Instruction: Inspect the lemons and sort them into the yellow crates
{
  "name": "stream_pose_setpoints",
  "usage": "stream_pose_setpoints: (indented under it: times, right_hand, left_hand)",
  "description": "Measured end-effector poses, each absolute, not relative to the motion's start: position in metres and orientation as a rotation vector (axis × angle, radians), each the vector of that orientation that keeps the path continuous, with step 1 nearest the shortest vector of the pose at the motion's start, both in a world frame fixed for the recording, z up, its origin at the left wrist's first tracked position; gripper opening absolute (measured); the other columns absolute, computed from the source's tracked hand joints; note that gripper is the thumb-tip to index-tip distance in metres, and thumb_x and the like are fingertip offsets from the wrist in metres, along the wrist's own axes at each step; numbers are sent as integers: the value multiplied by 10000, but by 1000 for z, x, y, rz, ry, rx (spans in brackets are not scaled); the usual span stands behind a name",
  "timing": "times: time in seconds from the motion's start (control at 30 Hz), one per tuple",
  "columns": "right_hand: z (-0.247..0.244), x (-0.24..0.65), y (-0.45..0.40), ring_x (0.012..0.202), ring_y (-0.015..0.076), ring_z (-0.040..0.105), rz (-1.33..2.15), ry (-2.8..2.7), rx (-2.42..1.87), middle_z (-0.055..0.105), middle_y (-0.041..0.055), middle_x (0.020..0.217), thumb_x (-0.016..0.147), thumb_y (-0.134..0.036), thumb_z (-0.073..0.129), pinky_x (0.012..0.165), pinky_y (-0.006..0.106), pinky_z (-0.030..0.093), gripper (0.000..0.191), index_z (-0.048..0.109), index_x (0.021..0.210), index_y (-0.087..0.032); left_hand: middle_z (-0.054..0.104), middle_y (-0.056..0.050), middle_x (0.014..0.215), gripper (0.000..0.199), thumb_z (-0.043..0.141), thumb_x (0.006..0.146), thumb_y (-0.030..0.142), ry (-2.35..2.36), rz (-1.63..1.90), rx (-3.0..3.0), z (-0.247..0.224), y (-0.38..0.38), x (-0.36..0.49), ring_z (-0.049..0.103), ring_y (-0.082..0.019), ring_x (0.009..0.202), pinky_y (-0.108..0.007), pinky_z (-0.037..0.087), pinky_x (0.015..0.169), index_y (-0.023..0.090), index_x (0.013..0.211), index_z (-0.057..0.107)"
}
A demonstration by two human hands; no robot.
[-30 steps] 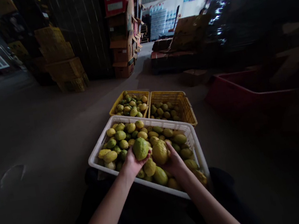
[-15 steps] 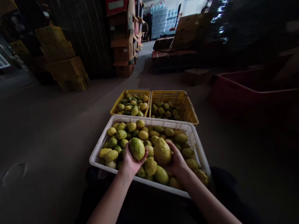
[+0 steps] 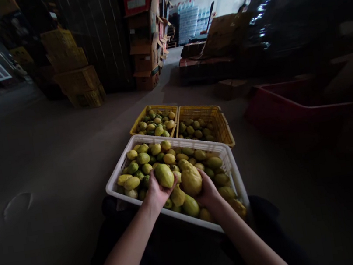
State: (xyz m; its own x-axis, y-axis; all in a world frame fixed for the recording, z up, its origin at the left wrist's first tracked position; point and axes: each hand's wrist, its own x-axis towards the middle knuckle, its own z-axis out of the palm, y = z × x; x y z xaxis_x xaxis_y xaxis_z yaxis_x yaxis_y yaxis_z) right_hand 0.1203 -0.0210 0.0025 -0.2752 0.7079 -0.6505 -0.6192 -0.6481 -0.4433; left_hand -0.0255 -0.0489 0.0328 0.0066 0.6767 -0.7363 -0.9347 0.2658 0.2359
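My left hand (image 3: 157,194) is closed round a smooth yellow-green lemon (image 3: 164,176). A larger, bumpy yellow lemon (image 3: 191,180) sits in my right hand (image 3: 209,192), its fingers curled along the right side of the fruit. Both hands are just above a white plastic crate (image 3: 116,172) filled with many yellow and green lemons (image 3: 143,158). The two held fruits are side by side, a small gap apart. Parts of the fingers are hidden behind the fruit.
Beyond the white crate stand two yellow crates: a left one (image 3: 135,121) full of lemons and a right one (image 3: 219,121) partly filled. A red bin (image 3: 279,108) is at the right. Stacked cartons (image 3: 144,64) and yellow crates (image 3: 77,81) rise behind.
The lemon in my left hand has been turned, showing a smoother, yellower side, and sits slightly further right. My right hand holds the bumpy lemon almost unmoved.
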Motion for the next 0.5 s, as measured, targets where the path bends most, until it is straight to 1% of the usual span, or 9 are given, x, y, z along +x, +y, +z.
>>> stream_pose_setpoints:
  times: [0.07, 0.1, 0.17, 0.23, 0.33, 0.43, 0.5]
  right_hand:
    - [5, 121, -21, 579, 211, 671, 1983, -104, -1112, 711, 20, 646, 902, -340, 478, 632, 365, 567, 223, 655, 949, -212]
    - [4, 121, -21, 574, 213, 669, 1977, -95, -1116, 709, 23, 640, 903, -331, 462, 624, 366, 566, 232, 656, 946, -212]
    - [0, 122, -19, 585, 225, 676, 1978, -78, -1113, 711, 35, 641, 904, -309, 422, 634, 375, 569, 263, 662, 944, -210]
    - [-6, 123, -17, 599, 232, 684, 1968, -55, -1122, 711, 39, 639, 898, -286, 396, 660, 383, 574, 283, 666, 940, -213]
    - [-8, 124, -17, 596, 227, 680, 1934, -60, -1141, 711, 41, 645, 885, -290, 408, 671, 383, 578, 271, 664, 923, -209]
    - [-3, 125, -20, 596, 213, 671, 1928, -100, -1114, 710, 27, 658, 856, -304, 485, 659, 377, 583, 199, 655, 892, -206]
    - [1, 125, -22, 581, 207, 663, 1917, -90, -1109, 695, 16, 640, 850, -302, 504, 623, 372, 581, 164, 641, 854, -211]
  left_hand:
    - [682, -100, 868, 456, 458, 942, 459, 880, 1271, -379, 33, -49, -25, 678, -224, 711, -339, 596, 601, 134, 1240, 572]
    - [685, -111, 855, 459, 427, 953, 443, 859, 1253, -375, 33, -49, -24, 679, -233, 711, -346, 592, 588, 123, 1251, 566]
    - [696, -140, 861, 474, 364, 969, 404, 804, 1233, -353, 33, -51, -22, 691, -258, 752, -359, 587, 589, 97, 1278, 551]
    - [703, -162, 890, 498, 344, 968, 399, 757, 1224, -337, 34, -52, -20, 700, -270, 789, -357, 583, 599, 79, 1294, 543]
    - [698, -149, 893, 507, 400, 947, 437, 770, 1234, -347, 35, -53, -17, 696, -256, 769, -337, 572, 594, 88, 1282, 550]
    - [694, -106, 901, 471, 486, 919, 438, 863, 1279, -359, 32, -51, -16, 690, -247, 776, -345, 571, 631, 144, 1282, 551]
    - [689, -87, 902, 468, 497, 916, 444, 900, 1286, -354, 26, -49, -17, 692, -251, 796, -357, 573, 653, 175, 1297, 539]
